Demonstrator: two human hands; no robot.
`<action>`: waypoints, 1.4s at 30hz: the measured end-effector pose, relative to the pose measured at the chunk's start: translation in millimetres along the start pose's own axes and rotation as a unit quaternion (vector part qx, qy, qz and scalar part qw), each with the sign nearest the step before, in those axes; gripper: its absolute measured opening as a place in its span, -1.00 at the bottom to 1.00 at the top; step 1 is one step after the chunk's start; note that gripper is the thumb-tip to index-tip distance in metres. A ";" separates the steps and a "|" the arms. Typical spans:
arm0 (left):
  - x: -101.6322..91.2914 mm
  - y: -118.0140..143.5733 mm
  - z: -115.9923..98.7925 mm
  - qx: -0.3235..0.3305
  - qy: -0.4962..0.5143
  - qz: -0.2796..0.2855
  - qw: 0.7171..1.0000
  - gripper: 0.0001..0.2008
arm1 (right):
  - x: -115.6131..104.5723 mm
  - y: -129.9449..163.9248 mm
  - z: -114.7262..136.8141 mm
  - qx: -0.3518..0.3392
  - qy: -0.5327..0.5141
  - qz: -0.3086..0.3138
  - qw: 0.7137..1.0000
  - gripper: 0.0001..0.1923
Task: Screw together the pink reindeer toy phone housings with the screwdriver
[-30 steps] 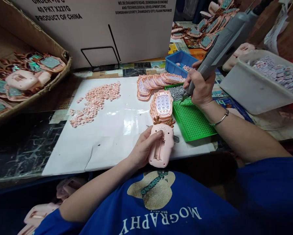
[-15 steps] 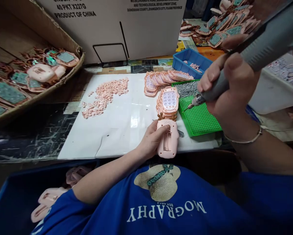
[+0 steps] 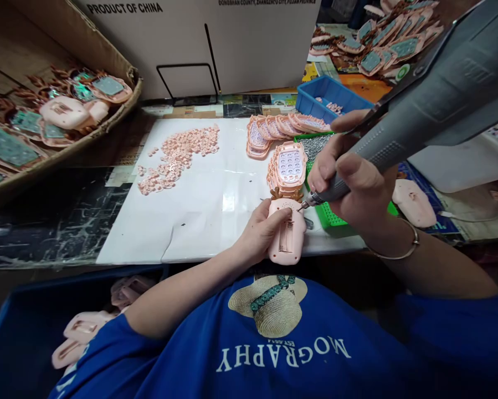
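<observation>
Lower centre of frame: left hand (image 3: 260, 233) grips a pink toy phone shell (image 3: 287, 233), back side up, at the near edge of the white sheet (image 3: 199, 216) on the table. Right hand (image 3: 352, 180) closed around a grey electric screwdriver (image 3: 419, 111), tip touching the shell's top corner. Just beyond: a stack of keypad fronts (image 3: 289, 166), green screw tray (image 3: 329, 216). Farther, upper centre: a loose pile of pink buttons (image 3: 178, 155), blue bin (image 3: 329, 94), cardboard box (image 3: 232, 39).

The pink plastic toy phone shell (image 3: 287, 235) looks smooth and matt. The grey plastic electric screwdriver (image 3: 419, 119) has a textured grip, and the white paper sheet (image 3: 199, 205) is glossy. The brown cardboard box (image 3: 24, 61) looks rough.
</observation>
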State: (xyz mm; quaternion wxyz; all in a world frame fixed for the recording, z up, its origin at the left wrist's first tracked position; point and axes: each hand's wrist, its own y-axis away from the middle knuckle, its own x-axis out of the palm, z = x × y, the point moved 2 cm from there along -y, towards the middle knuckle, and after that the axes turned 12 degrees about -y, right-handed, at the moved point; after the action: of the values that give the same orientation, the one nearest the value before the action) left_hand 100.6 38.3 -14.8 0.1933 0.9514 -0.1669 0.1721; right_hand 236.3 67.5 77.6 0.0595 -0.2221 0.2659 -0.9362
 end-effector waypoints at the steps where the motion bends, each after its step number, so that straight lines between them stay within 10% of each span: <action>1: -0.1 0.1 0.4 0.002 -0.002 0.000 1.000 -0.61 | -0.2 1.9 -2.5 0.008 -0.003 0.006 1.000 -0.72; 15: 0.7 1.6 -2.5 -0.018 -0.006 -0.007 1.000 -0.55 | -8.1 -17.3 4.9 -0.005 -0.011 0.028 1.000 -0.68; 19: -0.8 2.9 -4.5 -0.048 -0.019 0.037 0.998 -0.57 | -42.6 -50.2 4.6 -0.128 0.084 -0.060 0.986 -0.68; 27: -4.4 5.5 -8.3 -0.038 -0.005 0.048 0.998 -0.61 | -108.5 -77.7 -39.0 -0.091 0.220 -0.150 0.960 -0.56; 42: -3.7 5.4 -7.2 -0.037 0.019 0.046 0.998 -0.55 | -108.9 -73.0 -48.5 -0.071 0.186 -0.153 0.968 -0.50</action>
State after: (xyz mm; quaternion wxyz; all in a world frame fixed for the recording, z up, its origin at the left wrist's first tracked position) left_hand 93.3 37.7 -8.4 0.2232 0.9315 -0.2135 0.1922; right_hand 312.4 177.6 37.2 -0.1504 -0.0861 0.3012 -0.9377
